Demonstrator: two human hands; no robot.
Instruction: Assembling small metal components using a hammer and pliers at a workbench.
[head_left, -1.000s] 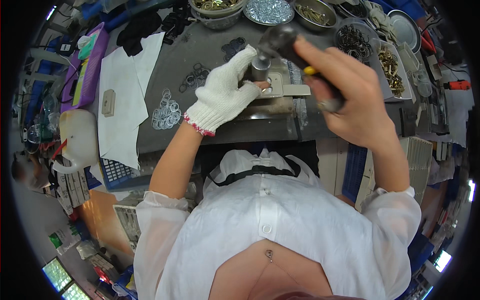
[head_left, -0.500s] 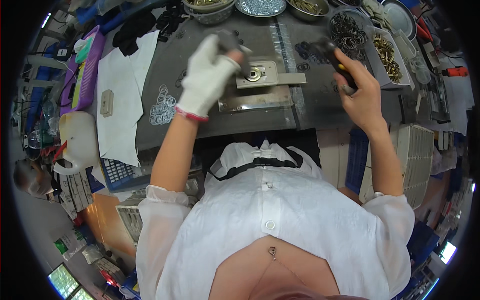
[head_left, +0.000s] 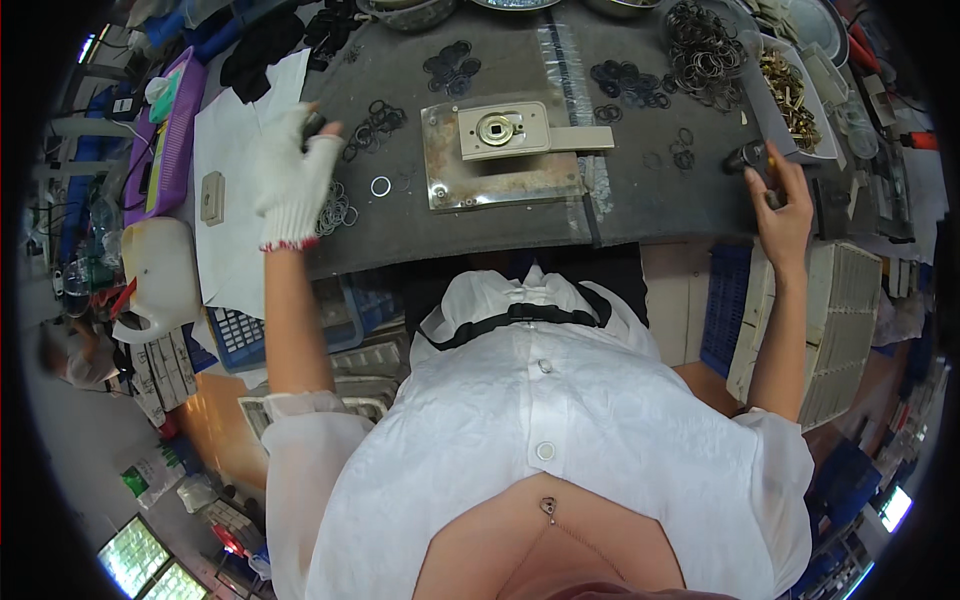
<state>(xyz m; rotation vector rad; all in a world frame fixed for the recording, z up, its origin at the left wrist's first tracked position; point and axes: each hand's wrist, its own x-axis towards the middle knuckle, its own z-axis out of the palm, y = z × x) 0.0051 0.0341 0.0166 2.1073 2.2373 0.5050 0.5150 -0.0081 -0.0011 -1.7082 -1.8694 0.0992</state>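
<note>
My left hand (head_left: 296,185), in a white knitted glove with bare fingertips, hovers over the white sheet at the left. Its fingers are closed around a small dark thing (head_left: 314,125), mostly hidden. At the right side of the bench my right hand (head_left: 784,205), bare, grips a hammer (head_left: 748,156) with a dark head; its handle is largely covered by the fingers. Between the hands, a beige door handle plate (head_left: 534,141) with a round metal ring, a square hole and a lever pointing right lies on a worn metal plate (head_left: 462,190).
Pale rings (head_left: 338,208), one loose ring (head_left: 380,186) and dark ring piles (head_left: 452,68) lie around the metal plate. A white box (head_left: 826,142) of brass parts stands right. A purple basket (head_left: 188,100), a beige piece (head_left: 212,198) and a plastic jug (head_left: 160,275) are left.
My left hand has moved left, away from the handle plate to above the white sheet. My right hand has moved right and down with the hammer. A loose ring now shows beside the pale rings.
</note>
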